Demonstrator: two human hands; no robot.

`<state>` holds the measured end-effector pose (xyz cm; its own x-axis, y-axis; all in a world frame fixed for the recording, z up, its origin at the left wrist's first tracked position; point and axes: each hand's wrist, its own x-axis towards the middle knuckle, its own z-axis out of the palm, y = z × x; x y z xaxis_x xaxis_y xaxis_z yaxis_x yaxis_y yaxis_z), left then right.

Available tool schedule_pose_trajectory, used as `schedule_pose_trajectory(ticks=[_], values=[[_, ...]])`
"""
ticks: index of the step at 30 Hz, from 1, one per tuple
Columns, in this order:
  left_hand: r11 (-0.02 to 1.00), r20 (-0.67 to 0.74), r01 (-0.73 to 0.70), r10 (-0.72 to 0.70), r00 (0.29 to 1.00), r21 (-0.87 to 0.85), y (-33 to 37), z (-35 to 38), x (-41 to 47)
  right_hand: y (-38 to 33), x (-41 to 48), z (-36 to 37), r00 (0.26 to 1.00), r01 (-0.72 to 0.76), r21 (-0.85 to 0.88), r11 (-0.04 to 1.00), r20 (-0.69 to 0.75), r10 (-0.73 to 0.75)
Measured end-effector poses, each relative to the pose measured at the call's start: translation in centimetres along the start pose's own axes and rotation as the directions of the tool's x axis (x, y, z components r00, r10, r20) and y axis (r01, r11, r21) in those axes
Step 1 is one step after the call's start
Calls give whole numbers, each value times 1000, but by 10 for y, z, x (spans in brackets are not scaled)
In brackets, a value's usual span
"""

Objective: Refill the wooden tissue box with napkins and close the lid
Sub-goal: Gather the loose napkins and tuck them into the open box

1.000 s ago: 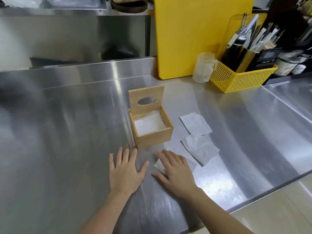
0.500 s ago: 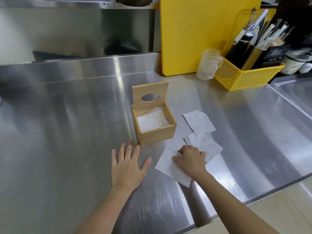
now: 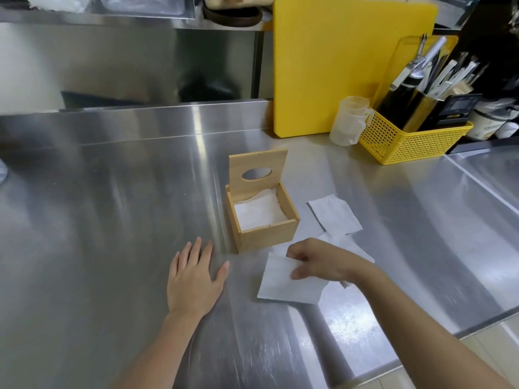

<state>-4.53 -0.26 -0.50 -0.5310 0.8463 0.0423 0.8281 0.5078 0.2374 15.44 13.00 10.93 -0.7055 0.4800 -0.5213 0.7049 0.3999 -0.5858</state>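
The wooden tissue box point(image 3: 268, 236) stands mid-counter with its lid point(image 3: 258, 170) upright, showing an oval slot. White napkins point(image 3: 259, 212) lie inside it. My right hand point(image 3: 318, 259) pinches the far edge of a white napkin point(image 3: 283, 284), lifting it off the counter just right of the box front. Two more napkins lie to the right: one flat point(image 3: 334, 214), another point(image 3: 348, 244) partly hidden behind my right hand. My left hand point(image 3: 193, 279) rests flat on the counter, fingers spread, in front and to the left of the box, holding nothing.
The steel counter point(image 3: 112, 220) has its front edge at the lower right. At the back right stand a yellow cutting board point(image 3: 337, 60), a clear measuring cup point(image 3: 351, 122) and a yellow basket point(image 3: 404, 138) with utensils and a dark bottle. A seam runs at the far right.
My right hand went from lying flat on the napkin to curling over it, and now pinches its far edge and lifts it. The left hand has stayed flat in place.
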Motion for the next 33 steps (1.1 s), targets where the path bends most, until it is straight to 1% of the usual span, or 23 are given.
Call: schedule_pose_trajectory(ticks=[4, 7, 9, 12, 17, 22, 27, 31, 33], values=[[1000, 9, 2, -2, 1000, -6, 0, -3, 0, -26, 3, -35, 994, 93, -76, 993, 68, -88], [1000, 22, 1, -1, 1000, 11, -1, -3, 0, -46, 16, -58, 987, 161, -173, 972, 56, -154], [1000, 29, -3, 3, 1000, 13, -1, -3, 0, -57, 30, -68, 983, 181, -257, 949, 44, -175], [1000, 39, -4, 5, 999, -6, -1, -5, 2, -64, 56, -70, 984, 152, -382, 912, -32, -177], [1000, 47, -6, 8, 999, -29, -3, -3, 1, -60, 93, -56, 968, 95, -542, 835, -145, -204], [1000, 43, 2, -1, 999, -25, -3, -2, 3, -47, 116, -42, 951, 82, -681, 727, -165, -262], [999, 50, 5, -4, 999, -32, -4, 0, 2, -38, 130, -33, 930, 120, -760, 639, -139, -340], [999, 58, 11, -9, 998, -34, -5, 1, 3, -34, 134, -29, 923, 135, -763, 632, -136, -361], [999, 63, 7, -4, 998, -37, -5, 1, 3, -31, 130, -28, 899, 151, -765, 626, -158, -409]])
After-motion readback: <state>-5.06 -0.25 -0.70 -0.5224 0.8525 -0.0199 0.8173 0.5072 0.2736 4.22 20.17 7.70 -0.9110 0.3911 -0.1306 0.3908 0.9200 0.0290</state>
